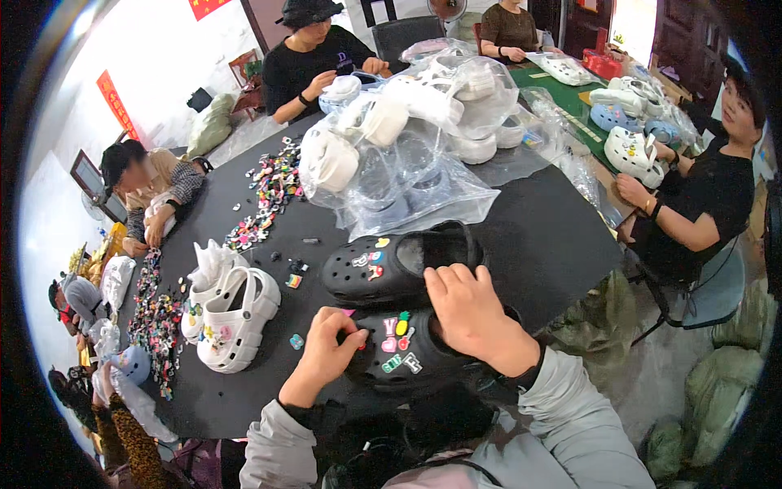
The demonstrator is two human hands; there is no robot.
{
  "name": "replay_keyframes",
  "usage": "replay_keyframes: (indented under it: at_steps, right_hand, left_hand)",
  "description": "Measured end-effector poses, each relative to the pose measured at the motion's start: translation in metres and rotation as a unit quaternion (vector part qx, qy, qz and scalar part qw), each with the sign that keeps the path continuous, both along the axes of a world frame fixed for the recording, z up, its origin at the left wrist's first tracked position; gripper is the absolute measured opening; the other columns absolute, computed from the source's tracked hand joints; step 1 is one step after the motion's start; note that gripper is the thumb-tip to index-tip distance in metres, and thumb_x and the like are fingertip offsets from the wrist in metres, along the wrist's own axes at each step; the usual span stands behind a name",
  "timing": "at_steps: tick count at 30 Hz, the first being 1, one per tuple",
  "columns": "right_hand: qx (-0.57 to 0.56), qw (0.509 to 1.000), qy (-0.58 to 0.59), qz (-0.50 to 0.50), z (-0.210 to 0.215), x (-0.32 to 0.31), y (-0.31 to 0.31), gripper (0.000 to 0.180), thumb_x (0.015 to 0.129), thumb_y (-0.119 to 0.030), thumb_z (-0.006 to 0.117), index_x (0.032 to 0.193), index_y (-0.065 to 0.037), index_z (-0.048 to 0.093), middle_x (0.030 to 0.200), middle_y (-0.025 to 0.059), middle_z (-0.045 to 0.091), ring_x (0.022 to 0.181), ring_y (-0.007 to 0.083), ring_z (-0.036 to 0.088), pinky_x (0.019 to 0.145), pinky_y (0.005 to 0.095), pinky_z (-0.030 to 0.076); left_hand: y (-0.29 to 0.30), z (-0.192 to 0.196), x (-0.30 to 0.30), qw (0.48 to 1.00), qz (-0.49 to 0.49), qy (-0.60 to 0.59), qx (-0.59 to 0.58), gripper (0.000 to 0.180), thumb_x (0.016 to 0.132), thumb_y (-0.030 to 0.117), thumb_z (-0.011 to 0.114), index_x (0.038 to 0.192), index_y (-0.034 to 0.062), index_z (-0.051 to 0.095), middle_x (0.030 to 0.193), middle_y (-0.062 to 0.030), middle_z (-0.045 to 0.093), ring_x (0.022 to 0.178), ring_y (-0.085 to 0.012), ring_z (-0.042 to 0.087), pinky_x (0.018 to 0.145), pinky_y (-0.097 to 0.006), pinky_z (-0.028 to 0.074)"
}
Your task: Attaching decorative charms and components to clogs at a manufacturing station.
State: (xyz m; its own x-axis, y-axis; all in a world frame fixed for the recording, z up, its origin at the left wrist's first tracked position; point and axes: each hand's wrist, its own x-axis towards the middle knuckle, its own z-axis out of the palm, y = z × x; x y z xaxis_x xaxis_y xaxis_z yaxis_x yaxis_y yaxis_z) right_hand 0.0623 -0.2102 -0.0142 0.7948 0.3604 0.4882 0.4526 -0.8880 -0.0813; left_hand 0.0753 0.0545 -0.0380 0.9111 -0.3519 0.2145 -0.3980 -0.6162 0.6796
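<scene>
A black clog (444,363) lies sideways before me, its toe to the left, with several colourful shoe charms (399,344) on its upper. My right hand (472,314) grips it at the foot opening, some fingers inside. At the toe, my left hand (326,350) is closed in a pinch; a bit of red shows at its fingertips, too small to name for certain. A pink piece (349,312) peeks out beside those fingers. Just beyond lies a second black clog (342,275), also decorated with charms.
White clogs (238,322) stand to the left. Loose charms are heaped in piles (273,196) along the table (538,253). Plastic-bagged clogs (407,114) are stacked at the far side. Several people sit around, one at the right holding a white clog (635,155).
</scene>
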Motion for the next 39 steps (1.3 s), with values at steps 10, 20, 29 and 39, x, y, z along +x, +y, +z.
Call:
replay_keyframes:
  at_steps: [10,20,29,39]
  right_hand:
    - [0.021,1.000,0.002,0.005,-0.003,-0.002,0.001,0.049,0.072,-0.018,0.062,0.116,0.002,0.057,0.094,0.0086,0.058,0.091,0.0248,0.055,0.074,0.0420,0.039]
    - [0.051,0.999,0.012,-0.004,-0.001,0.000,-0.006,0.036,0.078,-0.014,0.056,0.111,0.003,0.059,0.093,0.0084,0.059,0.090,0.0241,0.056,0.075,0.0438,0.040]
    - [0.032,0.998,0.056,0.003,-0.006,-0.002,0.002,0.050,0.075,-0.015,0.058,0.121,0.006,0.055,0.100,0.0119,0.058,0.093,0.0267,0.054,0.076,0.0426,0.039]
    - [-0.011,1.000,-0.001,-0.014,0.002,0.003,-0.006,0.030,0.076,-0.015,0.057,0.104,-0.002,0.057,0.093,0.0080,0.059,0.091,0.0257,0.056,0.072,0.0440,0.039]
  left_hand:
    - [-0.024,-0.016,-0.033,0.977,0.185,-0.097,-0.047,0.019,0.081,0.004,0.067,0.079,0.0011,0.048,0.088,-0.0130,0.050,0.084,-0.0273,0.050,0.075,-0.037,0.041]
    - [-0.015,0.026,-0.008,0.999,0.006,-0.051,0.001,0.012,0.074,0.002,0.072,0.081,0.0008,0.062,0.085,-0.0104,0.056,0.078,-0.0232,0.058,0.071,-0.034,0.046]
    - [-0.011,0.070,0.036,0.965,-0.109,0.201,0.126,0.020,0.071,0.013,0.079,0.072,-0.0011,0.064,0.069,-0.0095,0.064,0.060,-0.0183,0.064,0.056,-0.031,0.049]
    - [-0.017,0.038,0.007,0.993,0.039,0.095,0.055,0.021,0.076,0.023,0.078,0.076,0.0044,0.068,0.068,-0.0104,0.065,0.063,-0.0220,0.065,0.060,-0.034,0.049]
